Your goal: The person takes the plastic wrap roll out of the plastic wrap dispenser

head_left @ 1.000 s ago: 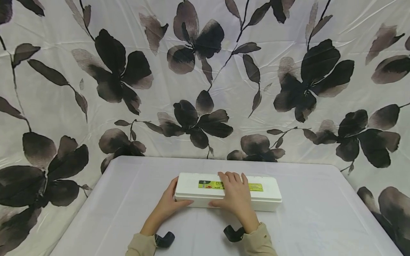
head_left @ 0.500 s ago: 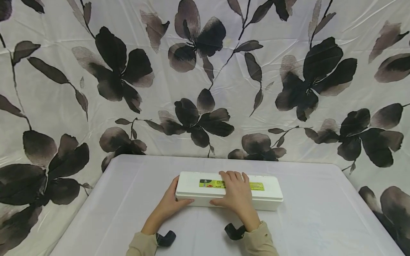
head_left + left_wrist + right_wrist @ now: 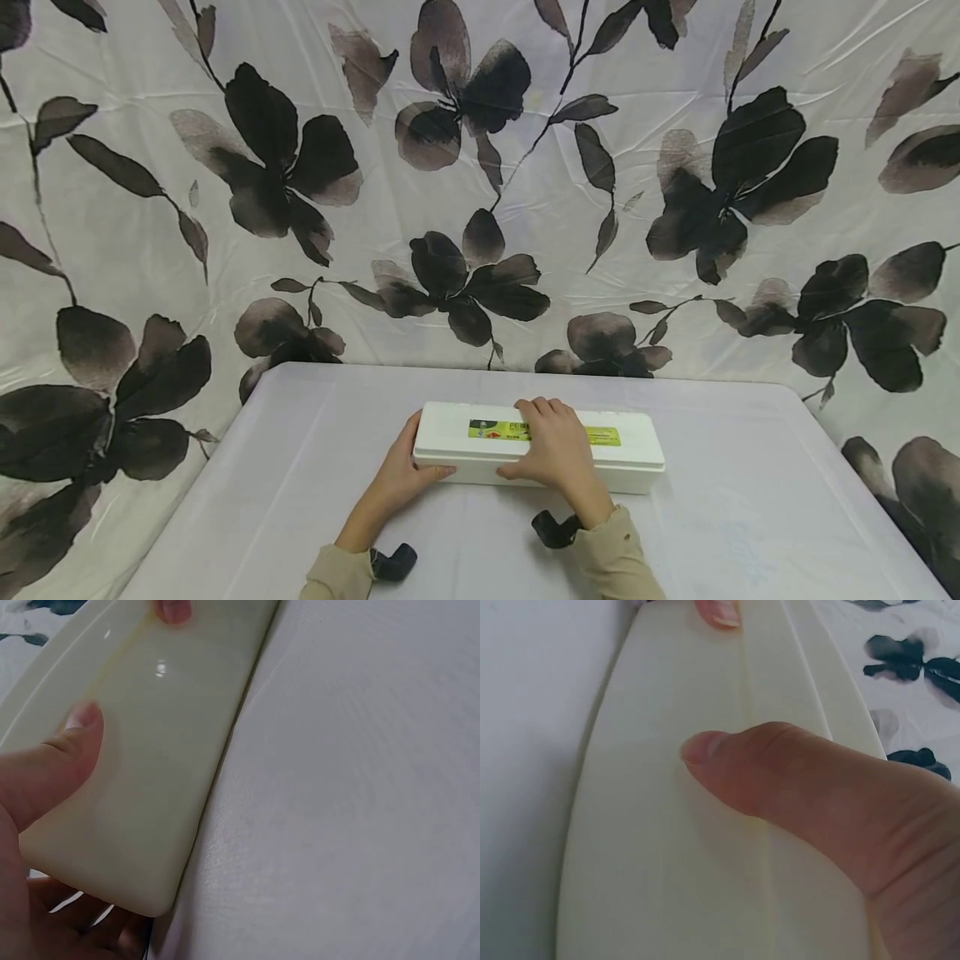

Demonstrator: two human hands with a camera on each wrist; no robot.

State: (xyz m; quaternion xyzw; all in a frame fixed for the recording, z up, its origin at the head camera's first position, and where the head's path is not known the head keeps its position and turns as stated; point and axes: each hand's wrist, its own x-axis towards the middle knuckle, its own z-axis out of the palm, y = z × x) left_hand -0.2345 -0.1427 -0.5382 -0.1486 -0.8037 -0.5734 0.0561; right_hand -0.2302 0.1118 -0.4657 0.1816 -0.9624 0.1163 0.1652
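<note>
Head view: two hands [image 3: 402, 461] [image 3: 558, 446] hold one box [image 3: 483, 451].

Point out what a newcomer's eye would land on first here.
Probably the hanging cloth with big dark flowers, which fills the background behind the white-covered table. Next would be the long white lidded box on the table, with a yellow-green label on top. The left hand grips the box's left end, and the right hand spans its middle.
</note>
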